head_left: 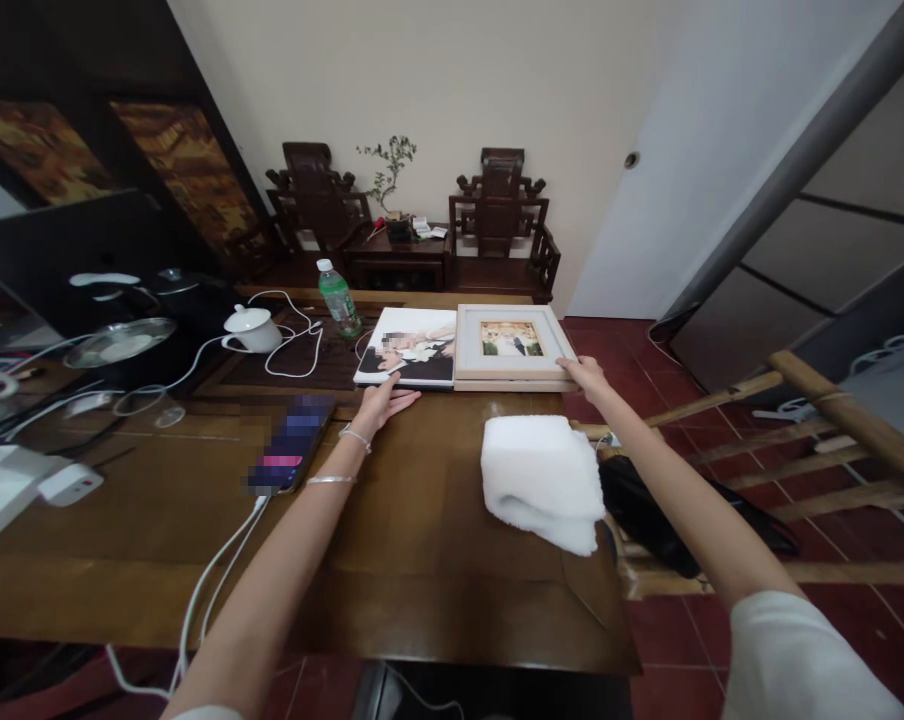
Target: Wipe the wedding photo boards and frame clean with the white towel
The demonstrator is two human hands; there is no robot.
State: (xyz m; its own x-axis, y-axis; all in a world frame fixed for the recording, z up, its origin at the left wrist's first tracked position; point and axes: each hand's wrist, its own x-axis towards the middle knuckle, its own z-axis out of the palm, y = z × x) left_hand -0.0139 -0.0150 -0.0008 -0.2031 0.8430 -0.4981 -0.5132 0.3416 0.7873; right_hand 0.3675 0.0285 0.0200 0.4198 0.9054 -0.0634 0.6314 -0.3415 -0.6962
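Note:
A wide photo album [422,328] with a picture of people on its white and black cover lies at the far side of the wooden table. My left hand [384,402] is at its front edge, thumb against the edge and the other fingers stretched out. Right beside the album is a light wood picture frame [463,345] with a white mat and a small photo, on top of another flat pale piece. My right hand [585,376] has hold of the frame's front right corner, with part of the fingers hidden. Nearer to me lies a folded white fluffy towel [538,475].
A phone [291,445] on a white cable lies left of my left arm. Behind it stand a green-labelled bottle [338,298], a lidded white cup [251,328] and a glass-lidded pot [120,342]. A bamboo rack [834,400] stands right of the table.

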